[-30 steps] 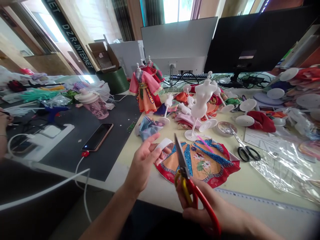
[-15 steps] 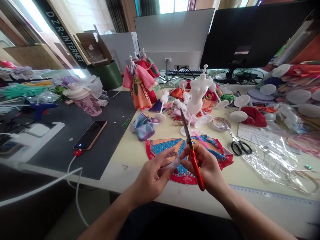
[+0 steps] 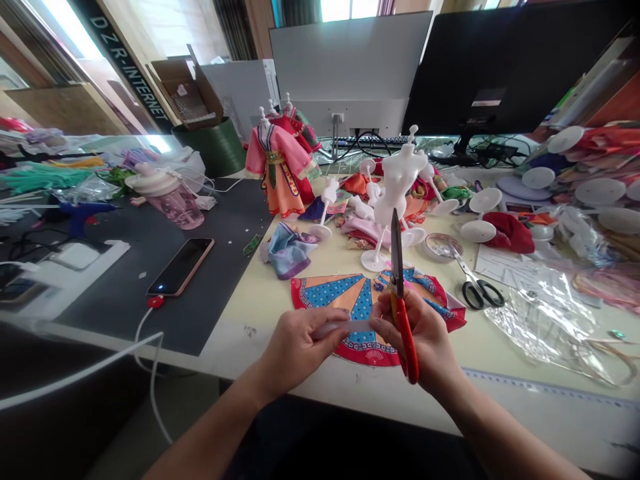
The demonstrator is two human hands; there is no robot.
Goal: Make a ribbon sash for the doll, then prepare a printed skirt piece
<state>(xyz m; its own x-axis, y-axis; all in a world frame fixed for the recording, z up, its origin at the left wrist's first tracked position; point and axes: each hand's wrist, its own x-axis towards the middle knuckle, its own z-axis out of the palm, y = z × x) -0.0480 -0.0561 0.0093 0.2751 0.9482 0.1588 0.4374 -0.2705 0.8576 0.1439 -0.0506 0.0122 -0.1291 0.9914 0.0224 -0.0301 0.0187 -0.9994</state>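
Observation:
My left hand (image 3: 307, 340) is closed on a translucent whitish strip (image 3: 360, 326), which stretches across to my right hand (image 3: 417, 330). Its other end is pinched between my right thumb and finger. The same right hand also grips red-handled scissors (image 3: 406, 327), with the blades pointing up and away from me. Below both hands a fan-shaped piece of fabric (image 3: 320, 293), blue and orange with a red border, lies on the table. Just behind it stands a small white dress form (image 3: 397, 177). Part of the strip is hidden in my left fingers.
Black-handled scissors (image 3: 477, 283) lie to the right, near a small round dish (image 3: 443, 247) and clear plastic wrap (image 3: 545, 327). A phone (image 3: 181, 267) on a cable and a pink bottle (image 3: 173, 197) are on the dark mat (image 3: 220, 233). Dressed miniature forms (image 3: 275, 167) stand behind.
My hands have moved apart, and the strip now shows straight between them. The red scissors have shifted right and turned more upright. The fabric stays in place.

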